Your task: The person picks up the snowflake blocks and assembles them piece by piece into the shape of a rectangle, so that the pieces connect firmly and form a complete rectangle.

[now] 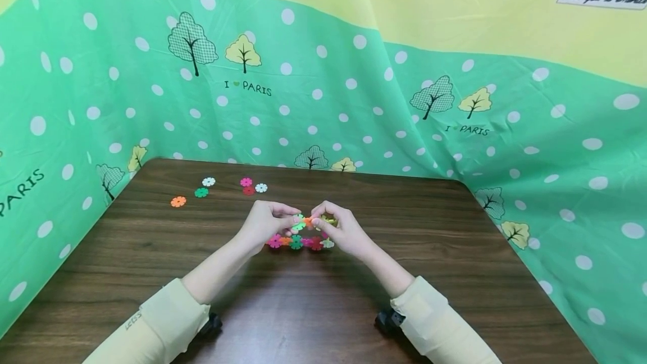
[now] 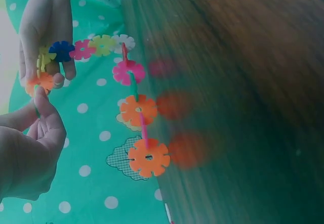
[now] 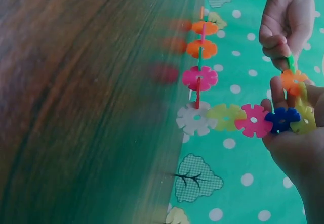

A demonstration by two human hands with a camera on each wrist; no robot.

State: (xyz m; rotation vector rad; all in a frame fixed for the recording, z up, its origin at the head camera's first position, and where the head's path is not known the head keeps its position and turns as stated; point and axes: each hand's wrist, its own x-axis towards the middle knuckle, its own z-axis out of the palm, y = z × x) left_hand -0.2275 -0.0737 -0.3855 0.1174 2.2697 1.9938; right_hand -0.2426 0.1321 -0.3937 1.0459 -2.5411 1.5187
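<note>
My left hand (image 1: 262, 226) pinches a green flower-shaped plastic disc (image 1: 299, 224) between thumb and fingers. Its edge meets an orange disc (image 3: 293, 82) at the end of a chain of linked discs. Close on the other side, my right hand (image 1: 347, 232) grips the chain by its orange and yellow end. A yellow disc (image 2: 46, 55), a blue disc (image 3: 282, 120) and a pink disc (image 3: 254, 120) run along beside the right palm. From a white disc (image 3: 195, 120) at the corner, the chain turns into a row of pink and orange discs standing on the table. Fingers partly hide the joint.
Loose discs lie at the back left of the brown table (image 1: 404, 212): an orange one (image 1: 178, 201), a green one (image 1: 201, 192), a white one (image 1: 209, 182), and a small group with a red disc (image 1: 249, 190). A green dotted curtain (image 1: 323, 111) stands behind the table.
</note>
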